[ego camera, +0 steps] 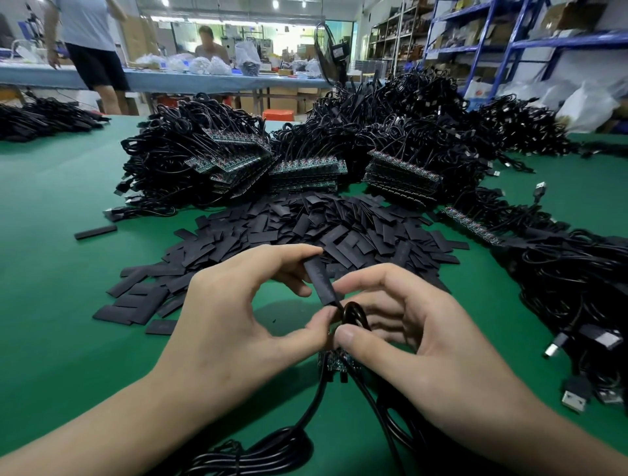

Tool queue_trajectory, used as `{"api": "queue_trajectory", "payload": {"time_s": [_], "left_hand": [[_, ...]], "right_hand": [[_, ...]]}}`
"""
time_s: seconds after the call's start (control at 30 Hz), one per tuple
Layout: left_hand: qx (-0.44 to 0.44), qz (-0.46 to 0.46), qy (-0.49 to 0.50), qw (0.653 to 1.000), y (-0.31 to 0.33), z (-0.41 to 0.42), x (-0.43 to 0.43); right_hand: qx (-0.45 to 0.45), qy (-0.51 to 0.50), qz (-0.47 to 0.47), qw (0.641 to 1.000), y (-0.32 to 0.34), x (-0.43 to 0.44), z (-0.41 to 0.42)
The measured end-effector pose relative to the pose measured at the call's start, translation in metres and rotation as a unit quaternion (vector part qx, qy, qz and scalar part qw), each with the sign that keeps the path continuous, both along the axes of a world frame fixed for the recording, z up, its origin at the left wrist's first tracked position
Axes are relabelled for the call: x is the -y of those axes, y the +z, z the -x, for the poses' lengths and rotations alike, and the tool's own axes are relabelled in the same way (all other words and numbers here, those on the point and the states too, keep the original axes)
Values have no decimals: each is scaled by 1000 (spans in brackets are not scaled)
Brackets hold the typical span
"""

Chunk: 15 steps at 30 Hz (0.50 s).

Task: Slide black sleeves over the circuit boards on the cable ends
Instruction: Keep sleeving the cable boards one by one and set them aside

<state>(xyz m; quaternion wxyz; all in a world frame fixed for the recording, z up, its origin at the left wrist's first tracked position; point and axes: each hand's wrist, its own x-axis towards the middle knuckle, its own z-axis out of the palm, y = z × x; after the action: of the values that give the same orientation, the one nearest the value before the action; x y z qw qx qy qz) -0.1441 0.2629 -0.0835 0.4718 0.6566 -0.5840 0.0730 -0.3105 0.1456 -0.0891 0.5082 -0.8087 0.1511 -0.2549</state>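
bright, even light comes down from the ceiling lamps (275, 4); the far window area (295, 40) is blown out to a greenish white; only soft, faint shadows lie on the green tabletop (51, 288); the black cable heaps (424, 112) lose detail; the wide lens bows the blue shelves (516, 44) at the right edge; distant people (210, 44) look soft

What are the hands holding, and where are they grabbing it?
The left hand pinches a black sleeve near its ends. The right hand pinches a looped cable just above its circuit board.

Matt blk sleeve (319, 278), glossy cable (306, 421), green felt-like tabletop (68, 305).
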Motion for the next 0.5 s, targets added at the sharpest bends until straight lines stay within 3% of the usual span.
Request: {"api": "queue_trajectory", "payload": {"time_s": [0.33,0.43,0.5], "left_hand": [[-2,-2,-16,1000,-1,1,4],[26,-85,-13,996,-5,-5,4],[63,-151,-4,987,-8,-9,3]], "right_hand": [[12,-12,3,1000,9,-1,0],[1,-88,97,991,16,15,4],[-17,-170,211,962,24,33,10]]}}
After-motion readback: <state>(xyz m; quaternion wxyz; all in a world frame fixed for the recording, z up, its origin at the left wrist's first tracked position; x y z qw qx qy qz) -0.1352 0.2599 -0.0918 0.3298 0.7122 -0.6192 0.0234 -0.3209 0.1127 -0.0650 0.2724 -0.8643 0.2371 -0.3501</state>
